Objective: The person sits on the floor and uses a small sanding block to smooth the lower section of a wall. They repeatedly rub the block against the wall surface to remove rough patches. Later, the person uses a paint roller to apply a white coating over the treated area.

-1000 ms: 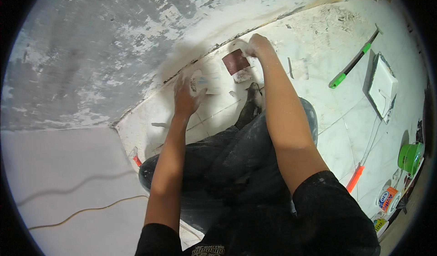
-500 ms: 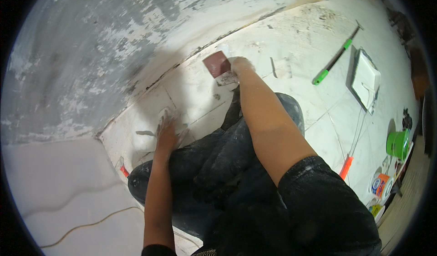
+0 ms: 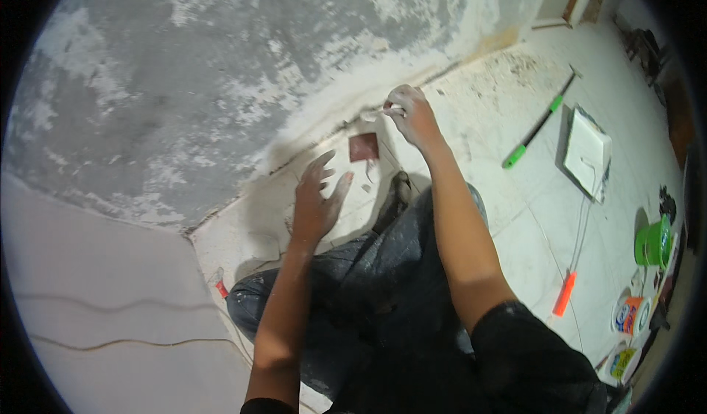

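My right hand [image 3: 411, 116], dusted white, is raised near the foot of the wall. Its thumb and fingertips are pinched on a small, thin, pale piece [image 3: 374, 116] whose kind I cannot make out. Just below lies a square of reddish-brown sandpaper [image 3: 363, 147] on the dusty white tile floor [image 3: 515, 226]. To its left, my left hand [image 3: 318, 197] hangs open above the floor, thumb and fingers apart, with nothing in it. Both palms look powdery.
The wall [image 3: 221, 83] is patchy grey and white. At right lie a green-and-black pole [image 3: 541, 127], a white paint tray [image 3: 588, 153] and an orange-handled tool [image 3: 565, 295]. A green bucket [image 3: 652, 243] and tubs [image 3: 632, 315] stand beyond. A red-handled scraper [image 3: 221, 287] is by my left knee.
My right hand has lifted off the sandpaper and moved toward the wall, now pinching a pale piece. My left hand has risen from the floor and moved right. The view has shifted.
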A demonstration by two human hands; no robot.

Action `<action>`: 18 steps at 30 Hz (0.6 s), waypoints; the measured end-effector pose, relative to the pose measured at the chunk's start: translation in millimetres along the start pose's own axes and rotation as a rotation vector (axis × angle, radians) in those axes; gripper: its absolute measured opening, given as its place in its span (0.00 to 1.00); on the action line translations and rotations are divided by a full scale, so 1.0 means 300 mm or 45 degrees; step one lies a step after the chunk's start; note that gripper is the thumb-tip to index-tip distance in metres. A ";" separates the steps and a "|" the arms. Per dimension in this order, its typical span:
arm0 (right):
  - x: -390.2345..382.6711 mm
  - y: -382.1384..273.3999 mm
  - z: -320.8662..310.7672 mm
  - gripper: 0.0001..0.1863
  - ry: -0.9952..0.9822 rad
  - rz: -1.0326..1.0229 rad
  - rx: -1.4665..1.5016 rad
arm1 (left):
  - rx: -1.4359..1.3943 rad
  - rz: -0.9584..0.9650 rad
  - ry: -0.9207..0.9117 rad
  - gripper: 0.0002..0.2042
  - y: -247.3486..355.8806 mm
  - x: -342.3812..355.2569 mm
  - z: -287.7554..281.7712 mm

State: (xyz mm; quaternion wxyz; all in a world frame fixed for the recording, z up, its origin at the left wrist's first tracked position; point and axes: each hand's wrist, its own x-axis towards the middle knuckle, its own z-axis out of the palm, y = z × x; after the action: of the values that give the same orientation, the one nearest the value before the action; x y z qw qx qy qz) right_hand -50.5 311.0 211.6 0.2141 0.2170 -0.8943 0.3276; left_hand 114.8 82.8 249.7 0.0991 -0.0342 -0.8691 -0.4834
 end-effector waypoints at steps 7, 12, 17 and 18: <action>-0.225 -0.356 -0.159 0.28 0.629 -0.353 0.335 | -1.070 -0.362 -0.079 0.14 0.209 0.077 0.029; -0.220 -0.388 -0.106 0.27 0.626 0.319 1.578 | -0.732 -0.013 0.158 0.08 0.270 0.059 0.078; -0.231 -0.206 -0.069 0.23 -0.090 0.820 2.337 | -0.438 -0.108 0.211 0.13 0.289 0.057 0.098; -0.230 -0.192 -0.049 0.22 -0.132 0.818 2.007 | -0.432 -0.151 0.242 0.15 0.237 0.055 0.112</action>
State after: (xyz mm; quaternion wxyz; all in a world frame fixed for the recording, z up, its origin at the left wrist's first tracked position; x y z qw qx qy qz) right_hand 39.6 298.2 214.1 -0.1440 0.0533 -0.4319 0.8887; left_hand 104.9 148.5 295.1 0.1449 0.0466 -0.7624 -0.6290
